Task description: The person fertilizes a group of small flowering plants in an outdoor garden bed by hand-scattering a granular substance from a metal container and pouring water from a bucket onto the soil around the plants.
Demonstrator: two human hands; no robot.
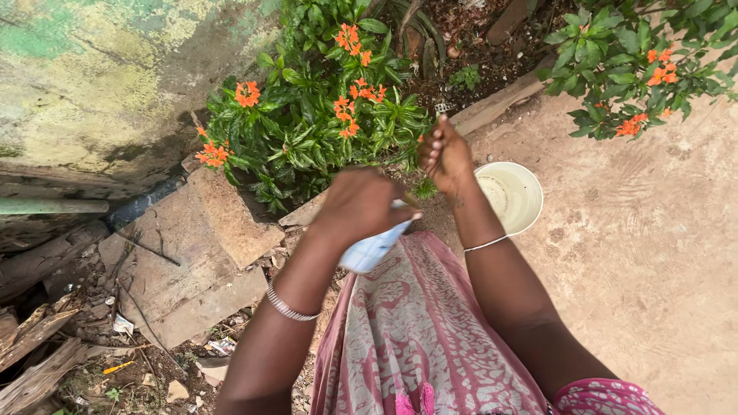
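left hand (361, 204) fingers clamped on pale blue-white packet (371, 250) above patterned skirt. right hand (444, 156) fingers pinched together on small thing, unclear what, beside orange-flowered shrub (315, 115). white bucket (516, 201) near, on ground.

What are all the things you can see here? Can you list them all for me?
flowering bushes: two, green leaves with orange flowers, one top middle, one top right
bucket: one, pale cream, on the ground right of the hands
stone slabs: several, brown-grey, left of the person
wall: one, mossy green and yellow, top left
pipe: one, pale green, at the left edge
wood scraps: a few, brown, bottom left
ground: bare brown dirt, right side
cloth: one, pink with pale pattern, worn by the person, bottom middle
bangles: two, silver, one on each wrist
white packet: one, white-blue, in the left hand
left hand: grip closed on the packet
right hand: fingers pinched together by the bush
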